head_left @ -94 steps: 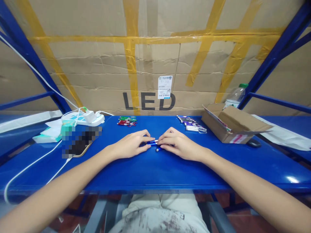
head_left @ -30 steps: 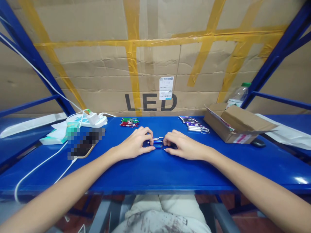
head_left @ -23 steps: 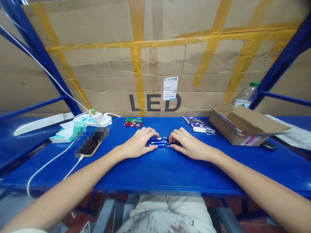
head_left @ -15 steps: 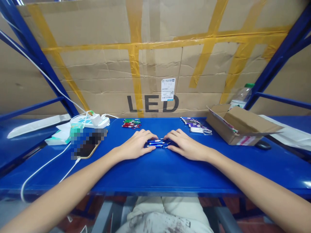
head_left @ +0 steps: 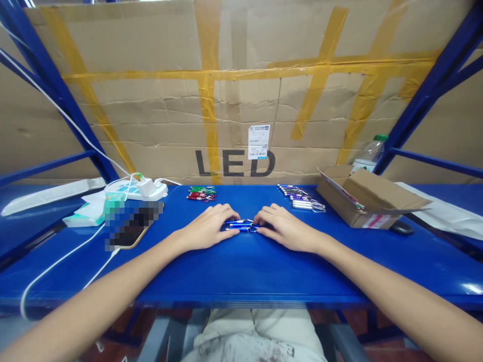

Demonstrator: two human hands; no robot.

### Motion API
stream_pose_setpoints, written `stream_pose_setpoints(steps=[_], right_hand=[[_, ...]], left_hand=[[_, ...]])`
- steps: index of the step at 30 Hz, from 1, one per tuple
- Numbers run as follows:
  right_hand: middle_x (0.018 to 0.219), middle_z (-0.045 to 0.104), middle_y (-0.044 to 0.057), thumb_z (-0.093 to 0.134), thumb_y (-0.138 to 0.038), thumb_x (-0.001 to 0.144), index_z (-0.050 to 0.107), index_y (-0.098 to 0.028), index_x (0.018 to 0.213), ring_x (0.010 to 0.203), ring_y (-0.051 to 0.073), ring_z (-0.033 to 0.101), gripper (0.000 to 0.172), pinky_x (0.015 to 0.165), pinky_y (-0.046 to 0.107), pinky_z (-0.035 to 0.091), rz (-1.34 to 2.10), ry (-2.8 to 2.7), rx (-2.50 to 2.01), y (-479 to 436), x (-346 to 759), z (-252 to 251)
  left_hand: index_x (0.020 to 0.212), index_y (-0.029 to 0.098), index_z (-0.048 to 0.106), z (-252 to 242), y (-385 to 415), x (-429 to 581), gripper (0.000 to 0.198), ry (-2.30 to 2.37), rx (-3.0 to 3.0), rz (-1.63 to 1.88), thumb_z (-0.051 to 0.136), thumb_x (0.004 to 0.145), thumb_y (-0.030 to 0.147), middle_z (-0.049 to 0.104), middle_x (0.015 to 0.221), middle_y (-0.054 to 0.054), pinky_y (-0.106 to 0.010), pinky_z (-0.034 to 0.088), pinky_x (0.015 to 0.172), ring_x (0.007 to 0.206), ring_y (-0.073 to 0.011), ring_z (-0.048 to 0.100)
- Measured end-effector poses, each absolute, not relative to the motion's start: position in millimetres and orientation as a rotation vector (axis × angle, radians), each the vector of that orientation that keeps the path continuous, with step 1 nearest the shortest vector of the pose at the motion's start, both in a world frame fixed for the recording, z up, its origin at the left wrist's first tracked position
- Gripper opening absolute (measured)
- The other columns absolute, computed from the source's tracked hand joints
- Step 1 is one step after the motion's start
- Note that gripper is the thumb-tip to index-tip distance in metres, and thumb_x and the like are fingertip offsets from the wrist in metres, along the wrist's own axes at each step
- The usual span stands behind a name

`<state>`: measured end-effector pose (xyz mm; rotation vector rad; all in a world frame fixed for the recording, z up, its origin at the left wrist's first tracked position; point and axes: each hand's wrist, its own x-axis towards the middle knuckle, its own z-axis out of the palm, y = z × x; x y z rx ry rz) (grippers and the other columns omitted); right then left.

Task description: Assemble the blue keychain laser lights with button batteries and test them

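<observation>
A small bunch of blue keychain lights (head_left: 239, 225) lies side by side on the blue table (head_left: 241, 271), straight ahead of me. My left hand (head_left: 210, 227) rests palm down at its left end, with curled fingertips pressed on the lights. On the other side, my right hand (head_left: 284, 229) does the same, so the bunch is held between both hands. Part of the lights is hidden under my fingers.
Red and green lights (head_left: 202, 193) and silver and purple ones (head_left: 301, 197) lie further back. An open cardboard box (head_left: 364, 199), a bottle (head_left: 367, 154) and a black object (head_left: 402, 229) are at the right. A power strip (head_left: 136, 189), a cabled phone (head_left: 128, 232) and tissues (head_left: 83, 216) are left.
Three seconds ago my hands held one blue light with a loose piece beside it. Now several blue lights lie together between them. In the last half second the hands barely moved.
</observation>
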<state>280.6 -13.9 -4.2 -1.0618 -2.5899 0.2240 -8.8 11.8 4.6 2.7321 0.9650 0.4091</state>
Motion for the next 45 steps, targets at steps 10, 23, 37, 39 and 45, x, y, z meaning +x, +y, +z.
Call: stream_pose_setpoints(steps=[10,23,37,39,45], right_hand=[[0.125,0.066,0.011,0.057,-0.04,0.11,0.064,-0.025,0.127,0.111,0.03,0.056,0.024,0.103,0.049,0.044,0.238,-2.566,-1.026,-19.5,274.7,-1.8],[0.116,0.066,0.009,0.056,-0.04,0.112,0.066,-0.023,0.118,0.105,0.028,0.053,0.02,0.097,0.046,0.045,0.326,-2.61,-0.901,-23.9,266.7,-4.4],[0.113,0.069,0.009,0.051,-0.036,0.112,0.057,-0.025,0.111,0.103,0.026,0.06,0.013,0.093,0.044,0.049,0.373,-2.333,-1.01,-26.4,268.4,2.5],[0.11,0.071,0.007,0.057,-0.036,0.108,0.057,-0.024,0.107,0.102,0.025,0.065,0.012,0.092,0.042,0.052,0.484,-2.224,-0.977,-24.8,268.6,2.2],[0.102,0.074,0.004,0.07,-0.035,0.098,0.057,-0.024,0.093,0.095,0.023,0.069,0.017,0.09,0.04,0.055,0.675,-2.014,-0.951,-17.2,269.4,-3.9]], left_hand=[[0.128,0.023,0.065,5.2,9.2,-6.4,0.035,0.973,2.704,0.402,0.06,0.107,0.05,0.066,0.122,-0.008,-0.041,0.05,0.099,0.113,-0.0277,0.065],[0.125,0.023,0.067,3.8,5.7,-4.3,0.036,0.872,2.647,0.458,0.066,0.104,0.053,0.068,0.121,-0.008,-0.041,0.05,0.1,0.115,-0.0283,0.064],[0.125,0.024,0.069,4.3,14.4,-8.0,0.038,0.914,2.599,0.624,0.046,0.113,0.052,0.069,0.12,-0.008,-0.043,0.047,0.102,0.113,-0.0267,0.062],[0.12,0.023,0.07,3.7,16.1,-7.8,0.036,0.92,2.596,0.67,0.05,0.111,0.052,0.068,0.115,-0.008,-0.042,0.048,0.098,0.108,-0.026,0.063],[0.111,0.023,0.072,1.9,18.2,-6.0,0.031,0.901,2.582,0.814,0.054,0.109,0.048,0.069,0.102,-0.006,-0.038,0.048,0.088,0.096,-0.0238,0.062]])
